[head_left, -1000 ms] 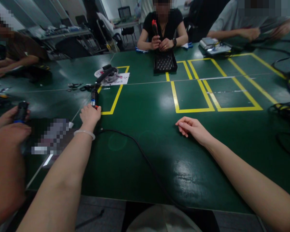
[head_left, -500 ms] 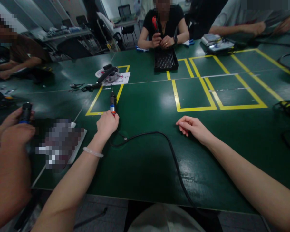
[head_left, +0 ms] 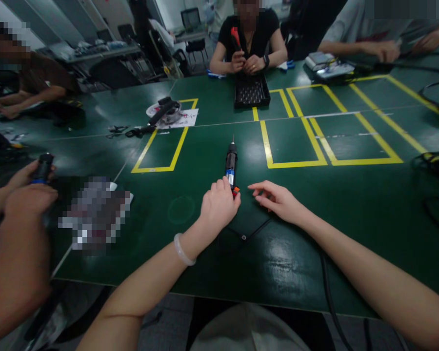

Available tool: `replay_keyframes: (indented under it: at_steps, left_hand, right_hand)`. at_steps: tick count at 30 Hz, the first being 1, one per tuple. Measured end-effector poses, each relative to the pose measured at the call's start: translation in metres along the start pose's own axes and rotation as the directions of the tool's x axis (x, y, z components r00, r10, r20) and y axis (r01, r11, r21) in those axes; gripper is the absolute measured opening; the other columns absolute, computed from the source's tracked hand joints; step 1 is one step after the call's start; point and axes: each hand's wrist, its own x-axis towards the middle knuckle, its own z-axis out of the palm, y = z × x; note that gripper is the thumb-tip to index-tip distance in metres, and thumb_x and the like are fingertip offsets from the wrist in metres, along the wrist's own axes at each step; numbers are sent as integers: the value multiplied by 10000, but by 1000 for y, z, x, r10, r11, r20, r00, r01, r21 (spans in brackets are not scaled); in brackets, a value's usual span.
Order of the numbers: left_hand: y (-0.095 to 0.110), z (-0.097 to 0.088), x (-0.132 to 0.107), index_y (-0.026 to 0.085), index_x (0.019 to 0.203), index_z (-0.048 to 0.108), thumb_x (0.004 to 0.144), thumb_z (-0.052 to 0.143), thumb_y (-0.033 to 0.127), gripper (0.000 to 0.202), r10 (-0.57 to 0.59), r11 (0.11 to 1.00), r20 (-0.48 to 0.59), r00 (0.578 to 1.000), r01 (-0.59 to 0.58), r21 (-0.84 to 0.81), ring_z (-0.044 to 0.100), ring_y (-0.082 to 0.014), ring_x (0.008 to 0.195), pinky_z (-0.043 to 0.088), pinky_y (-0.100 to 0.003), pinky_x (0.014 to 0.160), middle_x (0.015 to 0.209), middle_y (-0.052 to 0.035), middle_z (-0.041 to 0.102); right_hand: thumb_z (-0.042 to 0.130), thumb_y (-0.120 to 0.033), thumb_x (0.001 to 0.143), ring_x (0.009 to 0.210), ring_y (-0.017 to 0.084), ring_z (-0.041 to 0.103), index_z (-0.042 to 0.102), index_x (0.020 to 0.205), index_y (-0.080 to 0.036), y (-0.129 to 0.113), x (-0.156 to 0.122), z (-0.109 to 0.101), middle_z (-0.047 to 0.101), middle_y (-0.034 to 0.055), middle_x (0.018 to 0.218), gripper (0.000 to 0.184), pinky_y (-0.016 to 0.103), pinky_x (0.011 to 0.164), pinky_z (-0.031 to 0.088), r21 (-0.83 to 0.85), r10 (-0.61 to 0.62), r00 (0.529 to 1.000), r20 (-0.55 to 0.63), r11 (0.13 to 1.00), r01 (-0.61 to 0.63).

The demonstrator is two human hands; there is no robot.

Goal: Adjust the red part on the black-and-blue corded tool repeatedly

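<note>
My left hand (head_left: 219, 204) is closed around the lower end of an electric screwdriver (head_left: 231, 163), which has a black body, a blue and silver band and a red part. Its thin bit points away from me, over the green table (head_left: 212, 263). Just right of the screwdriver, my right hand (head_left: 278, 199) hovers low or rests at the table with fingers loosely bent and apart, holding nothing. A black cable (head_left: 327, 282) passes under my right forearm and off the near edge; a thinner black cord (head_left: 258, 228) lies between my hands.
A co-worker's hands (head_left: 31, 187) hold a similar dark tool at the left, near a pixelated item (head_left: 97, 212). Across the table, a person holds a red-tipped tool (head_left: 236, 38) over a black tray (head_left: 251, 92). Yellow tape (head_left: 298, 165) marks rectangles. Bundled cables (head_left: 437, 168) lie right.
My left hand has carried the screwdriver right, from the left taped rectangle to near my right hand. The cable has shifted right with it. My right hand has moved slightly left, its fingers more extended.
</note>
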Motion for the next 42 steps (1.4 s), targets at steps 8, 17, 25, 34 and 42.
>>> replay_keyframes:
  at_steps: [8,17,25,34,42]
  left_hand:
    - [21,-5,-8,34,1427,390,963,451,418,606,89,993,41,995,-86,-78,588,-276,1035,507,-327,745,1113,-179,581]
    - [3,1,-14,109,1471,311,912,504,562,745,183,973,36,982,-176,-148,574,-264,1024,483,-335,799,1119,-133,566]
    - [0,6,-15,114,1479,303,920,495,512,712,172,968,22,985,-164,-191,550,-255,1034,484,-344,825,1123,-117,555]
    - [-4,12,-13,142,1494,284,908,514,532,740,178,960,5,984,-173,-219,547,-259,1037,486,-358,822,1132,-113,551]
    - [-5,13,-13,135,1493,278,909,505,532,741,177,955,1,984,-171,-242,553,-257,1035,482,-357,824,1120,-109,558]
  right_hand:
    - [557,-263,925,767,164,613,647,1106,-217,1,3,10,666,52,937,207,292,698,497,-85,-58,997,44,994,62]
    - [531,-462,939,453,84,507,513,885,-187,2,4,11,572,-34,624,281,181,376,374,243,225,969,100,939,-243]
    - [649,-486,877,516,96,584,547,944,-167,-1,6,9,641,-4,683,341,189,422,460,424,223,961,163,864,-273]
    - [709,-381,847,568,88,565,614,915,-156,3,7,11,581,-16,694,253,190,465,496,426,161,976,148,880,-210]
    - [730,-385,828,565,83,574,553,977,-177,4,8,13,588,-11,794,311,190,434,472,439,168,980,106,876,-197]
